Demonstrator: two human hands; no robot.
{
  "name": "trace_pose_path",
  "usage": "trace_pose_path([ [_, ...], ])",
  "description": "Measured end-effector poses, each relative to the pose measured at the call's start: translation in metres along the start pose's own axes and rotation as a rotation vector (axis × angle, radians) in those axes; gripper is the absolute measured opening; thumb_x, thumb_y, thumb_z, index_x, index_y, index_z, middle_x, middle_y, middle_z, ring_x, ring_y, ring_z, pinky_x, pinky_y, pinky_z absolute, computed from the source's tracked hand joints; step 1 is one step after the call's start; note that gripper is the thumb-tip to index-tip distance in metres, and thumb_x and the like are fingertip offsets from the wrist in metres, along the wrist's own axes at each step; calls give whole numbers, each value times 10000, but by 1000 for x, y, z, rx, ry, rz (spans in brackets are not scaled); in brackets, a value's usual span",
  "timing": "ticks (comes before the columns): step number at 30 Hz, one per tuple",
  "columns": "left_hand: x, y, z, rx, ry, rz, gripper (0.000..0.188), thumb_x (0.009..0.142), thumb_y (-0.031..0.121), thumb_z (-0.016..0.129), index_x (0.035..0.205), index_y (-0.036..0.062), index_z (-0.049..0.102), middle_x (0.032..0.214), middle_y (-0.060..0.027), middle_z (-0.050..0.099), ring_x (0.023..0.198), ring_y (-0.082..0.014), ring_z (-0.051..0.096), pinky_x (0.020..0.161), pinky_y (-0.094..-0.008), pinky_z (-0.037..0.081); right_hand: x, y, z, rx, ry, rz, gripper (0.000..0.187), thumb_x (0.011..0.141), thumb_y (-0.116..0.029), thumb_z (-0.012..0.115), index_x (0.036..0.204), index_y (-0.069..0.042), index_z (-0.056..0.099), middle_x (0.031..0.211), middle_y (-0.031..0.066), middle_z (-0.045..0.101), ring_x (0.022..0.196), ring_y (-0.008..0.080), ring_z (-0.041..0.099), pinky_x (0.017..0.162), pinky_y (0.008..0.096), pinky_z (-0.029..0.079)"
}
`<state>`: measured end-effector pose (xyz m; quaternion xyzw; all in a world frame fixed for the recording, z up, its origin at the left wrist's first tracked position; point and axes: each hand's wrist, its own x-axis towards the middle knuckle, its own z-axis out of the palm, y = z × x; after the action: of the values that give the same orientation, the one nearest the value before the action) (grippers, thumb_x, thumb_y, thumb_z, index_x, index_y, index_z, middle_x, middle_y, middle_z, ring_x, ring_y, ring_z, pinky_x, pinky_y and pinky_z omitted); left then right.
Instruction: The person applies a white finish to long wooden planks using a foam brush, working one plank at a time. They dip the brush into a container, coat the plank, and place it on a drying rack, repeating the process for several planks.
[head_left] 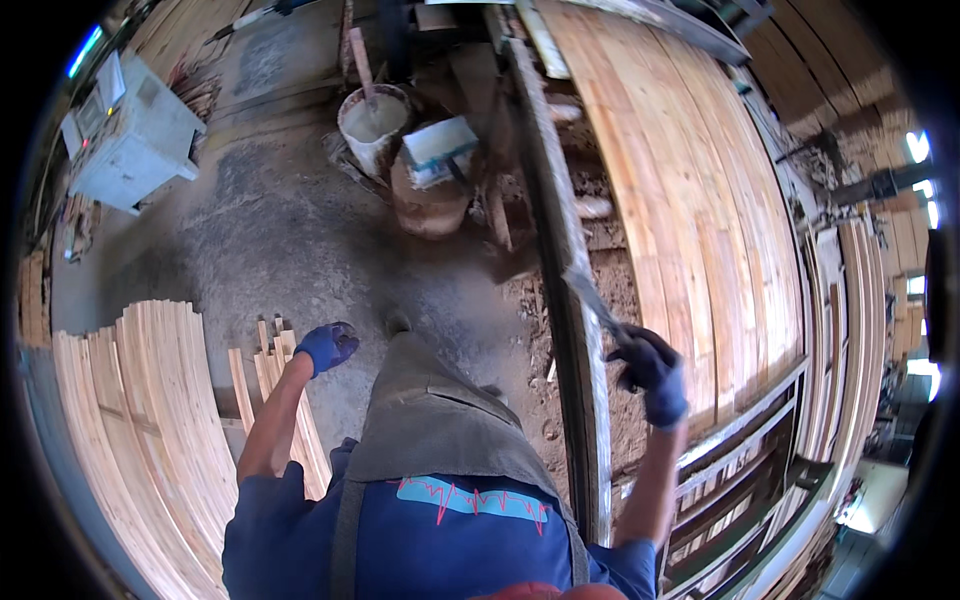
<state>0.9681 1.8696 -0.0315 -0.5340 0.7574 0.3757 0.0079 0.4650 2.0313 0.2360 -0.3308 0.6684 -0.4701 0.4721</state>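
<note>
My right hand (652, 375), in a blue and dark work glove, grips a flat grey scraper-like tool (594, 300). The tool's far end reaches over the long metal rail (565, 230) of the frame in front of me; I cannot tell whether it touches. Beyond that rail lies a wide panel of pale wooden boards (690, 200), set side by side. My left hand (328, 347), gloved the same way, hangs at my left with its fingers curled in and nothing visible in them. Below it are several narrow wood strips (275, 370).
Large stacked boards (160, 420) stand at my left. A whitish bucket (374, 128) with a stick in it is ahead, beside a brown drum (428, 205) bearing a white and blue container (440, 150). A pale cabinet (135, 135) stands far left. Debris (620, 270) lies along the rail.
</note>
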Motion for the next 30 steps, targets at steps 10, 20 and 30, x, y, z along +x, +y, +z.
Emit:
trace_pose_path([
  [10, -68, -117, -25, -204, 112, -271, 328, 845, 358, 605, 1028, 91, 662, 1040, -150, 672, 995, -330, 632, 863, -394, 502, 337, 55, 233, 7, -210, 114, 267, 915, -297, 580, 998, -52, 649, 761, 29, 659, 594, 106, 596, 507, 236, 451],
  [20, -81, -143, -66, -575, 54, -608, 268, 846, 313, 663, 967, 73, 657, 938, -113, 693, 896, -242, 666, 799, -348, 520, 458, 104, 293, -1362, -252, -315, 279, 914, -291, 447, 1047, -136, 636, 945, 148, 680, 860, 360, 655, 743, 462, 526],
  [30, 282, 3, -162, -1052, -655, 138, 351, 948, 297, 530, 1170, 36, 606, 1226, -110, 603, 1105, -217, 584, 950, -333, 469, 367, 44, 335, -687, 64, -90, 237, 915, -267, 529, 1098, -123, 574, 858, 199, 657, 717, 399, 633, 596, 471, 492],
])
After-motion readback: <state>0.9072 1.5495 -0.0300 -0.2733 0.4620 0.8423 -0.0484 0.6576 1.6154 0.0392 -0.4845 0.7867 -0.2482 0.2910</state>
